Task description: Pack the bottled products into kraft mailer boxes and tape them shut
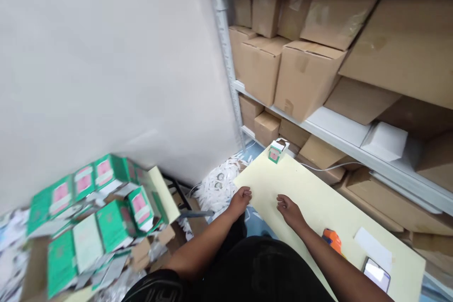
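My left hand (240, 198) rests at the near left edge of a pale yellow board (318, 203), its fingers curled over the rim. A little to the right, my right hand (288, 209) lies on the board with fingers bent, and I see nothing in it. A small green and white carton (276, 150) stands at the board's far corner, beyond both hands. An orange object (331, 239) lies on the board beside my right forearm.
A phone (377, 273) and a white card (373, 247) lie on the board at right. Metal shelving (339, 125) full of brown cardboard boxes (304, 75) runs along the right. A heap of green cartons (106, 212) sits at left. White scraps (217, 184) litter the floor.
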Available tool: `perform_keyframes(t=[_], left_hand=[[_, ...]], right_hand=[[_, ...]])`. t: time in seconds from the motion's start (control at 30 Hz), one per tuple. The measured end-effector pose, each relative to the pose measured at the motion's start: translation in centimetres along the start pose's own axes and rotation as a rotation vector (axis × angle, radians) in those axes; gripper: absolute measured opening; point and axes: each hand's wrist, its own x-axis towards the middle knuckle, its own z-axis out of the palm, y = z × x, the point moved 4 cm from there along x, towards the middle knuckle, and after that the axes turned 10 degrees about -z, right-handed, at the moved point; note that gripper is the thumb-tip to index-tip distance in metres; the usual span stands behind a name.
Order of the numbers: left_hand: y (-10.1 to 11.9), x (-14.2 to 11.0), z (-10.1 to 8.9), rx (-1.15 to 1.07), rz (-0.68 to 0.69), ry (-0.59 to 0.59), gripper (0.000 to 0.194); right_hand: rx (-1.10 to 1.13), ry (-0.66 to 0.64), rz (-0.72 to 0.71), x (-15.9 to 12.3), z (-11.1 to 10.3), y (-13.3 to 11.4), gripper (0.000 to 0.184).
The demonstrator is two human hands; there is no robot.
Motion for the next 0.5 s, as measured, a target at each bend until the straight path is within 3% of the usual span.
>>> perform_keyframes(t=[0.13,0.23,0.37,0.5], left_hand=[[-2.3,-5.0,-2.3,-0.097,0.034,0.118,0.037],[-3.8,-8.3,-5.2,-0.165,0.065,0.237,0.037],[-6.1,-13.0,-10.0,-0.264,0.103,0.402,0.037],[-9.0,-18.8,-15.7,-0.368,0.147,0.553,0.038]], right_hand=[[-0.017,-0.106,-0.07,-0.4,0.7,-1.7,0.041],[-0.017,-0.203,-0.118,-0.1,3.3,-3.4,0.042],[0.006,-0.346,-0.185,-0.5,9.0,-6.5,0.044],[0.014,-0.497,-0.24,-2.7,16.2,-10.0,0.044]])
